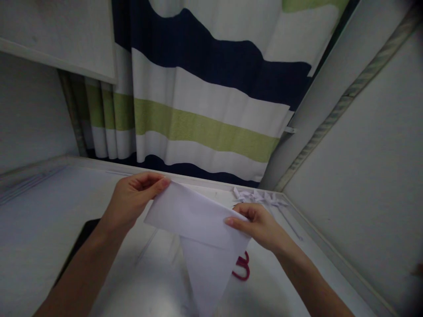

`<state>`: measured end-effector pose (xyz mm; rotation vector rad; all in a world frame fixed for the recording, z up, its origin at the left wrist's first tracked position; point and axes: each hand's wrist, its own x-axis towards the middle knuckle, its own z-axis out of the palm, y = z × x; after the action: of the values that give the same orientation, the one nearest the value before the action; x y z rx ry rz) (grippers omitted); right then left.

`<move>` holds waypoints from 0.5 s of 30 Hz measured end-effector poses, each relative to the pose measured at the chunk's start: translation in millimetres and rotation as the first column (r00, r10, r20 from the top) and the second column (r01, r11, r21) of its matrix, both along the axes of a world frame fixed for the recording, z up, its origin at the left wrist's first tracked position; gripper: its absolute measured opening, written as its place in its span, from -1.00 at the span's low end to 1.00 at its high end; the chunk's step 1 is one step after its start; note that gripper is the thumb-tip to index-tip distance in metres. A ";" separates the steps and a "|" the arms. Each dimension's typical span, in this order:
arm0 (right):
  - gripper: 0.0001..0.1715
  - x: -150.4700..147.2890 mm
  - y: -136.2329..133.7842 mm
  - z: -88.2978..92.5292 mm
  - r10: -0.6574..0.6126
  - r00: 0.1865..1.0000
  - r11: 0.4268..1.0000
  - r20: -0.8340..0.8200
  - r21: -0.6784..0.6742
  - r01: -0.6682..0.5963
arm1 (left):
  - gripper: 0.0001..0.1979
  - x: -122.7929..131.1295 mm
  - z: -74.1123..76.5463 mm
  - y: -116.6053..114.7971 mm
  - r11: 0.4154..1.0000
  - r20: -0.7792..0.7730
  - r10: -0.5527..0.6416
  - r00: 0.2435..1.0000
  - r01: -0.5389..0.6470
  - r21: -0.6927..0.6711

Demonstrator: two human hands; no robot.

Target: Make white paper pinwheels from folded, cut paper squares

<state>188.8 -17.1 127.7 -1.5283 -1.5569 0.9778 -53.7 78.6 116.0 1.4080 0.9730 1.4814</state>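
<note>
Over the white tabletop [132, 290], holding up a folded sheet of white paper [194, 215], clear of the surface. Grasping its upper left corner with the left hand [130, 198], pinching between thumb and fingers. Gripping the right part of the top edge with the right hand [261, 224], laying the thumb on the near face and curling the fingers behind. Sloping that edge downward from left to right, and showing a wide band across the top with a tapering part hanging below, reaching toward the bottom of the view. Partly covering a red looped object [243, 269] with the right side of the sheet. Extending the left forearm [95, 259] in front of a dark object [85, 230]. Sharing the tabletop with thin white rods [33, 185] at the far left and folded white paper shapes [261, 197] just beyond the right hand. Facing a striped curtain [205, 121] in white, navy and green.
</note>
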 end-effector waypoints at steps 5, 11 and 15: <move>-0.77 9.9 8.6 1.7 -0.102 0.947 0.960 -0.304 0.219 0.173 | -0.94 -12.3 -0.9 15.0 0.999 0.021 0.041 0.999 -0.040 -0.033; -0.87 -6.0 13.7 -8.4 -0.261 0.965 0.817 0.024 0.538 0.207 | -0.62 -20.2 8.5 -0.4 0.921 -0.536 0.381 0.753 -0.257 0.294; -0.86 -34.1 -3.2 -3.3 -0.218 0.905 0.711 0.366 0.694 -0.110 | -0.54 -3.5 5.6 -22.5 0.746 -0.671 0.174 0.720 0.349 0.568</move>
<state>154.8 -20.3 124.3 -1.2358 -1.8678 -0.0665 -57.2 56.1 121.6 2.6532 0.7708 1.2630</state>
